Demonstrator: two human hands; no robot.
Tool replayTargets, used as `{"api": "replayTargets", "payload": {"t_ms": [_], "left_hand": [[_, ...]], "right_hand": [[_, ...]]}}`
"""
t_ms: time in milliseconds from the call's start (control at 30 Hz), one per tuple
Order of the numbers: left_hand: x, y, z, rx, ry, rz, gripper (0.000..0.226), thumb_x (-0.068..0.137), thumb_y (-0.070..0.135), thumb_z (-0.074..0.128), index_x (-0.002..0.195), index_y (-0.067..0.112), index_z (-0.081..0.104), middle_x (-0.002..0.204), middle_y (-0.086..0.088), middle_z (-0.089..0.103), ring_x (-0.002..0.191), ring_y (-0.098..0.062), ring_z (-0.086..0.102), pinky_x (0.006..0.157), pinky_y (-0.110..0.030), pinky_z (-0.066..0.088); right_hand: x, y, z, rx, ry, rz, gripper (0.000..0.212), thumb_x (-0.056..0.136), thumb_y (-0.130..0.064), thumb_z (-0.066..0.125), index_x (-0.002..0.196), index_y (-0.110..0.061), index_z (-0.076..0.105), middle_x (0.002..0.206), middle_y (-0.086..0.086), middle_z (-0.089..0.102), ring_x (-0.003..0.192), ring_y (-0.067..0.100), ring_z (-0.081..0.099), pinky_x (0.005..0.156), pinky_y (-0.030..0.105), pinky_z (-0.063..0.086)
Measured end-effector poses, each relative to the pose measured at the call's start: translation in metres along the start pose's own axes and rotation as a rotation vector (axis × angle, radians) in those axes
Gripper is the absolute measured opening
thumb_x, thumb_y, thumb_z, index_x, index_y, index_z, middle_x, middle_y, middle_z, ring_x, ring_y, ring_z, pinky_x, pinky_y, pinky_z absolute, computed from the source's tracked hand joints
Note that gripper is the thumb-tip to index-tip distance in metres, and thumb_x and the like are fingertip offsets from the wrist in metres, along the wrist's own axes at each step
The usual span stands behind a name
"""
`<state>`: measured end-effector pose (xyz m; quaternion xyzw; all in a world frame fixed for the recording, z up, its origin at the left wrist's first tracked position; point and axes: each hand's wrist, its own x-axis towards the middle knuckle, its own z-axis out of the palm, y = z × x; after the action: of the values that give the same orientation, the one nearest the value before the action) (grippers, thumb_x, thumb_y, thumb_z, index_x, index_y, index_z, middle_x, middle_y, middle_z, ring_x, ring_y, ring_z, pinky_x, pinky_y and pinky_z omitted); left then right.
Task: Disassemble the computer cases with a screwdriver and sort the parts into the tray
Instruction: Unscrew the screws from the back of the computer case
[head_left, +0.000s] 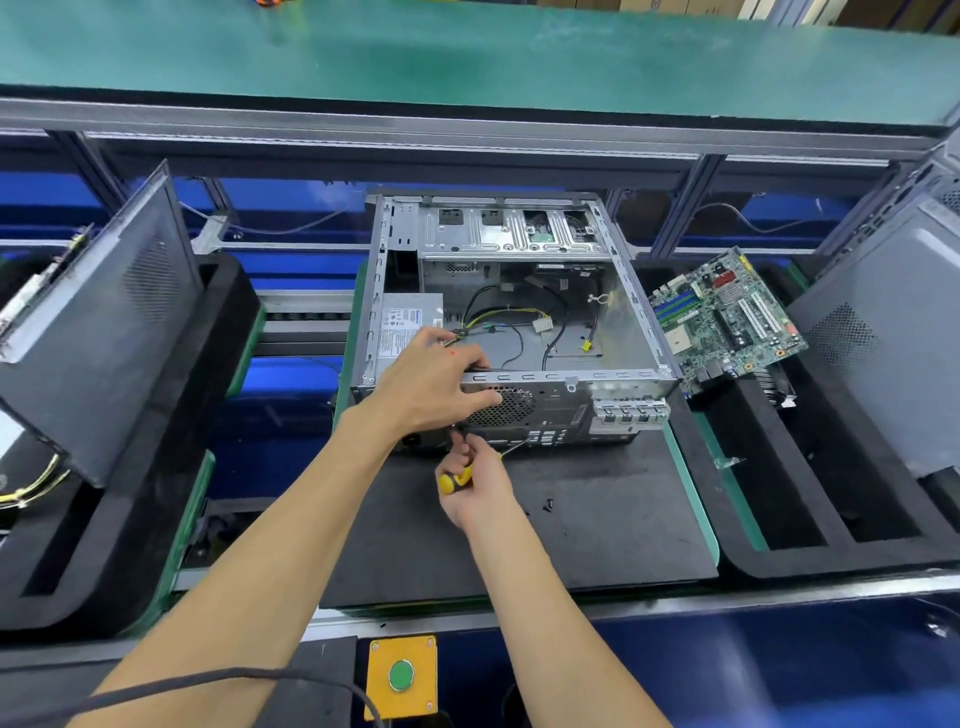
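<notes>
From your head camera, the open computer case (514, 322) lies on a black mat (571, 530) in the middle of the counter, its side panel off and loose cables showing inside. Your left hand (436, 384) grips the near top edge of the case, fingers curled over the rear panel. Your right hand (475, 488) is wrapped around the yellow-handled screwdriver (457, 478), just near the case's rear panel. A motherboard (727, 317) leans in the black foam tray (779, 561) on the right. A small black screw (548, 503) lies on the mat.
</notes>
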<state>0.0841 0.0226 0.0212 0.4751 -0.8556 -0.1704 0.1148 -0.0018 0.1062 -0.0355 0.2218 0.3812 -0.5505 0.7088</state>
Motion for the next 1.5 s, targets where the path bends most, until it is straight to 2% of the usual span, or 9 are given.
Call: {"api": "replayTargets", "payload": {"t_ms": [100, 233, 300, 400, 600, 767, 967, 1300, 1500], "left_hand": [[0.0, 0.0, 0.0, 0.001, 0.001, -0.006, 0.052, 0.082, 0.067, 0.061, 0.117, 0.029, 0.062, 0.097, 0.007, 0.07, 0.137, -0.024, 0.029, 0.105, -0.034, 0.032], [0.001, -0.001, 0.0, 0.017, -0.007, 0.008, 0.054, 0.082, 0.069, 0.058, 0.118, 0.029, 0.061, 0.098, 0.008, 0.071, 0.137, -0.024, 0.032, 0.11, -0.037, 0.032], [0.0, -0.002, 0.001, 0.017, 0.0, 0.015, 0.053, 0.082, 0.069, 0.058, 0.117, 0.03, 0.061, 0.093, 0.012, 0.069, 0.137, -0.024, 0.032, 0.109, -0.038, 0.034], [-0.001, -0.003, 0.002, -0.002, 0.028, 0.017, 0.049, 0.081, 0.068, 0.061, 0.114, 0.031, 0.062, 0.074, 0.022, 0.054, 0.137, -0.023, 0.03, 0.104, -0.039, 0.039], [-0.001, -0.002, 0.002, 0.001, 0.023, 0.016, 0.049, 0.082, 0.068, 0.06, 0.114, 0.032, 0.061, 0.082, 0.013, 0.065, 0.137, -0.023, 0.03, 0.104, -0.04, 0.039], [-0.001, -0.001, 0.001, 0.007, 0.02, 0.012, 0.049, 0.082, 0.069, 0.059, 0.114, 0.032, 0.061, 0.088, 0.01, 0.069, 0.137, -0.022, 0.03, 0.105, -0.04, 0.038], [-0.001, -0.002, 0.002, 0.02, 0.018, 0.017, 0.049, 0.082, 0.068, 0.059, 0.115, 0.031, 0.061, 0.075, 0.014, 0.06, 0.138, -0.023, 0.031, 0.106, -0.041, 0.037], [-0.001, -0.001, 0.002, 0.021, 0.02, -0.001, 0.05, 0.081, 0.071, 0.056, 0.114, 0.033, 0.06, 0.086, 0.01, 0.07, 0.137, -0.02, 0.03, 0.103, -0.036, 0.038], [-0.002, 0.0, 0.002, 0.009, 0.023, -0.008, 0.047, 0.081, 0.069, 0.058, 0.113, 0.034, 0.061, 0.087, 0.011, 0.069, 0.137, -0.021, 0.029, 0.103, -0.037, 0.037]], "right_hand": [[0.002, -0.003, -0.001, 0.011, -0.022, 0.038, 0.021, 0.104, -0.016, 0.051, 0.093, -0.002, 0.062, 0.062, 0.0, 0.046, 0.033, 0.006, 0.031, 0.032, 0.015, 0.03], [0.002, -0.001, -0.004, 0.052, -0.048, 0.059, 0.017, 0.101, -0.015, 0.056, 0.091, -0.003, 0.061, 0.068, 0.003, 0.055, 0.035, 0.007, 0.033, 0.033, 0.016, 0.033], [0.002, -0.001, -0.005, 0.073, -0.055, 0.065, 0.014, 0.101, -0.014, 0.057, 0.093, -0.004, 0.061, 0.07, 0.005, 0.059, 0.037, 0.007, 0.035, 0.033, 0.016, 0.034], [0.003, -0.002, -0.006, 0.093, -0.056, 0.074, 0.01, 0.099, -0.014, 0.059, 0.096, -0.004, 0.061, 0.072, 0.007, 0.062, 0.044, 0.006, 0.036, 0.034, 0.015, 0.034], [0.009, -0.004, -0.008, 0.052, -0.065, 0.057, 0.007, 0.097, -0.011, 0.062, 0.097, -0.004, 0.063, 0.073, 0.009, 0.064, 0.047, 0.006, 0.037, 0.036, 0.014, 0.036], [0.01, -0.007, -0.009, 0.014, -0.069, 0.07, 0.012, 0.096, -0.014, 0.061, 0.092, -0.003, 0.062, 0.072, 0.012, 0.065, 0.039, 0.008, 0.036, 0.034, 0.016, 0.034], [0.011, -0.008, -0.011, 0.037, -0.059, 0.088, 0.013, 0.099, -0.011, 0.058, 0.088, -0.005, 0.058, 0.07, 0.01, 0.066, 0.04, 0.008, 0.036, 0.034, 0.015, 0.033], [0.008, -0.009, -0.01, -0.034, -0.063, 0.061, 0.01, 0.096, -0.012, 0.064, 0.091, -0.003, 0.063, 0.069, 0.011, 0.064, 0.041, 0.007, 0.037, 0.034, 0.015, 0.034], [0.008, -0.01, -0.01, 0.018, -0.063, 0.082, 0.015, 0.1, -0.013, 0.056, 0.092, -0.001, 0.062, 0.071, 0.013, 0.068, 0.037, 0.008, 0.039, 0.033, 0.016, 0.034]]}}
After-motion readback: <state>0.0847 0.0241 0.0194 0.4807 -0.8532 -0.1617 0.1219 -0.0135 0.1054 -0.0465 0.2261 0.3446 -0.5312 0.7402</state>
